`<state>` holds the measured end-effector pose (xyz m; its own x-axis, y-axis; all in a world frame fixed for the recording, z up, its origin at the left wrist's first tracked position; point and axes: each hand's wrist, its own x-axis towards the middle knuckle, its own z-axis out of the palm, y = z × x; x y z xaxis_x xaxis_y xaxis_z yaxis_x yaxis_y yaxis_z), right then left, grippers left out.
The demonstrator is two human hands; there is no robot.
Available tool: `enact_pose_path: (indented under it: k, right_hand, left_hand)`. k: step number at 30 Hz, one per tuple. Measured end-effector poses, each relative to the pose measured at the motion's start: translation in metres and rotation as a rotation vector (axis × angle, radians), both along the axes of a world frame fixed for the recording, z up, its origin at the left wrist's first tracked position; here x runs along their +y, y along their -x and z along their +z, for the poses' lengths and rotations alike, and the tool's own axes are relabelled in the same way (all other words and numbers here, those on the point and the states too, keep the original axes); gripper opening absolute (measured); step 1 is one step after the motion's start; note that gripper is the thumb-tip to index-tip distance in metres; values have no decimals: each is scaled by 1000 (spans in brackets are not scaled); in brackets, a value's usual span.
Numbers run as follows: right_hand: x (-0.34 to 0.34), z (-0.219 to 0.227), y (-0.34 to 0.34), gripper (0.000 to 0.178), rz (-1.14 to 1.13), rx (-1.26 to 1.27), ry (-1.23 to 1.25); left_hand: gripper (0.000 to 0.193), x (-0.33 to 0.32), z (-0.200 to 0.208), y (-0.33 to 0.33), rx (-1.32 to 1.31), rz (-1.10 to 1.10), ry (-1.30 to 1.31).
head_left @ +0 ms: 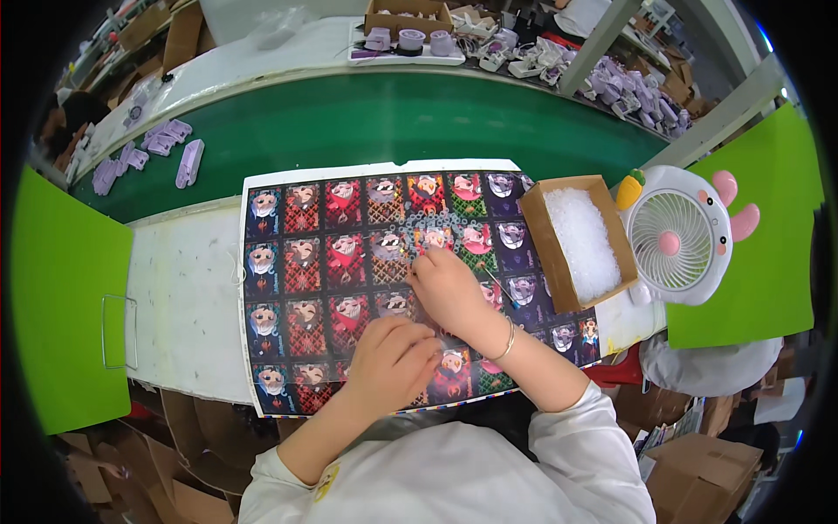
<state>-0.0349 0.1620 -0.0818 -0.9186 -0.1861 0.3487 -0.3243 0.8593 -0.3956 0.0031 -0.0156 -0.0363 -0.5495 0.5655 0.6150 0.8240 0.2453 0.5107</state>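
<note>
A large printed sheet (346, 288) with rows of cartoon-character cards lies on the worktable under both hands. Near its upper middle is a loose cluster of small clear ring-like pieces (419, 225). My right hand (449, 293), with a thin bracelet at the wrist, has its fingertips pinched together at the lower edge of the cluster. Lower and to the left, my left hand (388, 358) is curled over the sheet, fingers drawn together. Whatever either hand pinches is too small or hidden. A thin tool with a blue end (504, 291) lies just right of my right hand.
An open cardboard box of clear small pieces (580, 240) stands on the sheet's right edge, beside a white rabbit-faced fan (676, 236). Beyond runs a green conveyor belt (305, 131) with purple plastic parts (189, 163). Bright green panels (61, 306) flank the table.
</note>
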Motion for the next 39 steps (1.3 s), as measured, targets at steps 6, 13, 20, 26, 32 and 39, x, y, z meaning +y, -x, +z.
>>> enact_pose_path:
  k: [6, 13, 20, 26, 32, 39]
  right_hand:
    - [1, 46, -5, 5, -30, 59, 303]
    - [-1, 105, -82, 22, 208, 243, 419]
    - [-7, 97, -86, 23, 140, 321, 450]
    - [-6, 103, -85, 22, 126, 295, 403]
    - [-3, 100, -83, 22, 12, -21, 569]
    - [6, 99, -76, 15, 268, -50, 481]
  left_hand:
    - [24, 2, 20, -3, -107, -19, -120]
    - [23, 10, 21, 9, -132, -48, -123]
    - [22, 13, 16, 13, -61, -68, -108]
    - [24, 12, 14, 16, 14, -21, -48]
    - [31, 9, 5, 16, 158, 31, -46]
    - [28, 0, -1, 20, 164, -153, -109]
